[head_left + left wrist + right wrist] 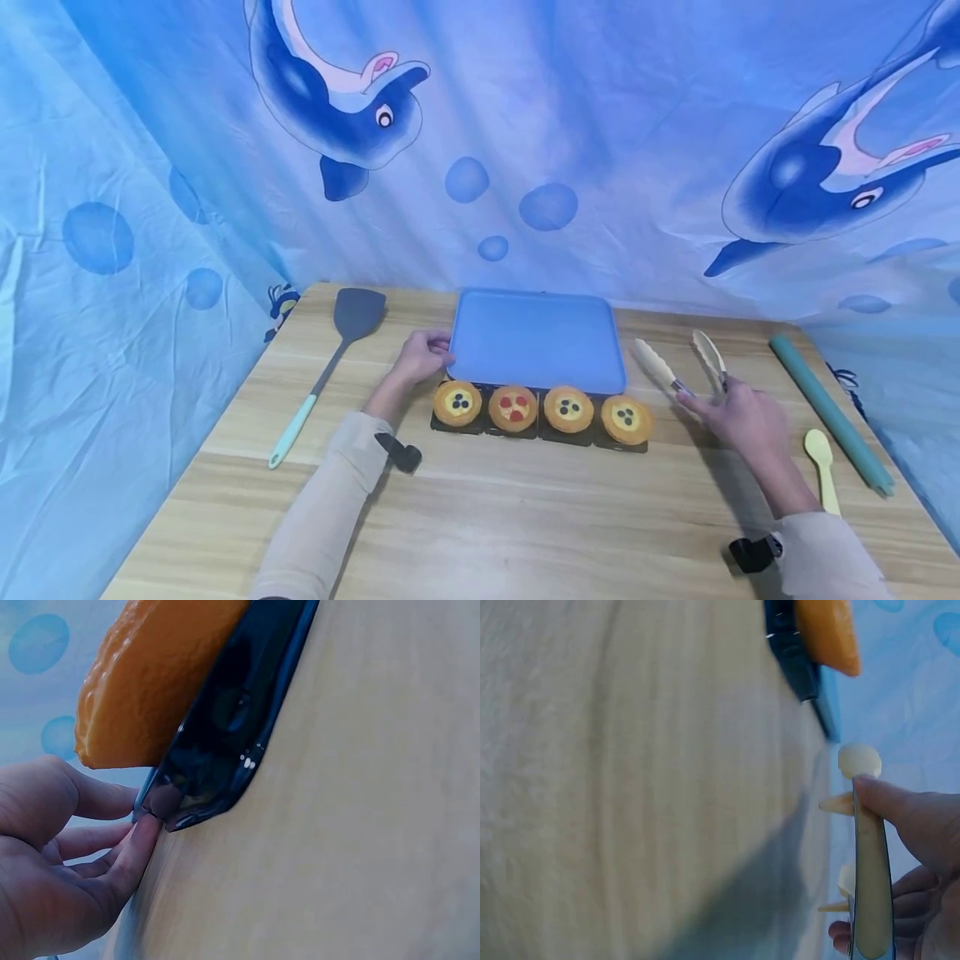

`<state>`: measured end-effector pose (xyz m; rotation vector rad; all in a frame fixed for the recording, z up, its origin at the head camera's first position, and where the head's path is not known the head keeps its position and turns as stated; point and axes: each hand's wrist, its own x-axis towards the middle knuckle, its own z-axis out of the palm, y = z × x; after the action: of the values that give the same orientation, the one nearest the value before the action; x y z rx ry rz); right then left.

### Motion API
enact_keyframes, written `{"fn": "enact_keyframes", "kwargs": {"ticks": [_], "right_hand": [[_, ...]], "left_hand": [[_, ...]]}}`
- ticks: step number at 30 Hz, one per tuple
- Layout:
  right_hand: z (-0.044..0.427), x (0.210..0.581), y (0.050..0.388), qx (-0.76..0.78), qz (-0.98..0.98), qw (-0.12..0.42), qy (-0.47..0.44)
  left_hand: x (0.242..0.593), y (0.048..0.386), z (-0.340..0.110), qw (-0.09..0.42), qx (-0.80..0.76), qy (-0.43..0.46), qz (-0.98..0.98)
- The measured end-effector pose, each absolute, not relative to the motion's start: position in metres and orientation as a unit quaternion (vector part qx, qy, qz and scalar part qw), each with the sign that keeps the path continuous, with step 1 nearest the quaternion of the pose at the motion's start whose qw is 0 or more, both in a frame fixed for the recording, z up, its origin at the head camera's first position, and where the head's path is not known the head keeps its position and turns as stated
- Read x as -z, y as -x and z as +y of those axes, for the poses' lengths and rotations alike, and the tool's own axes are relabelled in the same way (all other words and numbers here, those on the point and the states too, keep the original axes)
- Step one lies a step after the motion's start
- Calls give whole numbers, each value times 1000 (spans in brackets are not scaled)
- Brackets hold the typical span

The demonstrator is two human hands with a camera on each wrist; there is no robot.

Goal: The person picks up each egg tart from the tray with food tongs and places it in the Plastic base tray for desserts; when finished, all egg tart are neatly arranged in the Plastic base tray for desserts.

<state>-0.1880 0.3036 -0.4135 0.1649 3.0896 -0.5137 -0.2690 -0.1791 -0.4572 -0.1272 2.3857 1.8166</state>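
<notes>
My left hand point(422, 357) pinches the left rim of the blue tray point(536, 342), near its front corner, between thumb and fingers. Directly in front of the tray stands a row of several tarts on black holders. The left-end tart point(457, 403) has dark berries, and beside it is one with red fruit point(513, 408); the right-end tart point(627, 419) also has dark dots. To the right of the tray, my right hand point(750, 421) grips a pair of tongs point(871, 892). Their cream tips are spread apart, pointing away from me, with nothing between them.
A grey spatula point(359, 312) with a mint handle lies on the left of the wooden table point(487, 517). At the right are a yellow spoon point(819, 450) and a rolled green mat point(828, 412). A blue dolphin-print curtain point(622, 125) hangs behind the table.
</notes>
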Motion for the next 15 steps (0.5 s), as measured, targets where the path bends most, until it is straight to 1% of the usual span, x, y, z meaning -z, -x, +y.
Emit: {"fn": "enact_keyframes", "kwargs": {"ticks": [6, 12, 15], "right_hand": [[303, 428, 187, 149, 985, -35, -78], [299, 434, 184, 152, 985, -33, -78], [296, 439, 183, 154, 985, -46, -68]], "left_hand": [[460, 272, -179, 69, -600, 34, 797], [463, 269, -180, 73, -596, 38, 799], [464, 268, -182, 67, -584, 36, 808]]}}
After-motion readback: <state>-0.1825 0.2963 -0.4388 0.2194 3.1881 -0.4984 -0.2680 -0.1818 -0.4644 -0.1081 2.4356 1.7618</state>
